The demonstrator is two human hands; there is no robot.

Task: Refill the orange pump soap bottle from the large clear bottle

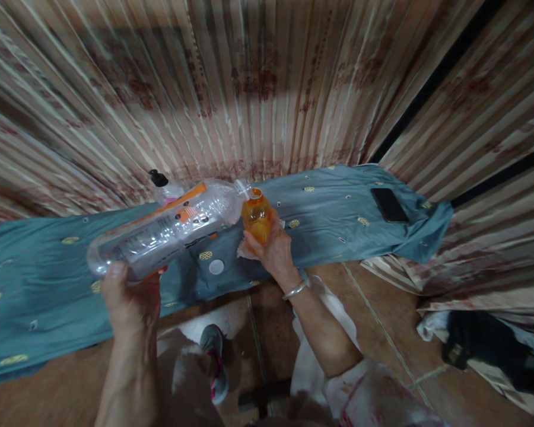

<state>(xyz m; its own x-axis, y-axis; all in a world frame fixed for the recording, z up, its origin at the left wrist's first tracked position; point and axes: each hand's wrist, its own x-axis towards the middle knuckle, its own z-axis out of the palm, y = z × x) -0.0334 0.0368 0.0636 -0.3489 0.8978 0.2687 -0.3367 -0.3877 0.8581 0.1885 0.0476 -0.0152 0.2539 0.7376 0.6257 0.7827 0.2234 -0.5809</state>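
Backdrop: pleated patterned curtain (267, 89), beyond the fingers of both hands.
Surface: teal cloth (324, 228), below the fingers.
Left hand (133, 293): fingers gripping clear bottle (173, 231) near its base; neck points toward right fingers.
Right hand (275, 249): fingers wrapped round amber bottle (257, 218); its mouth is right at the clear one's, contact unclear.
Between both sets of fingers: white disc (216, 267), on cloth.
Well right of right fingers: black phone (389, 205).
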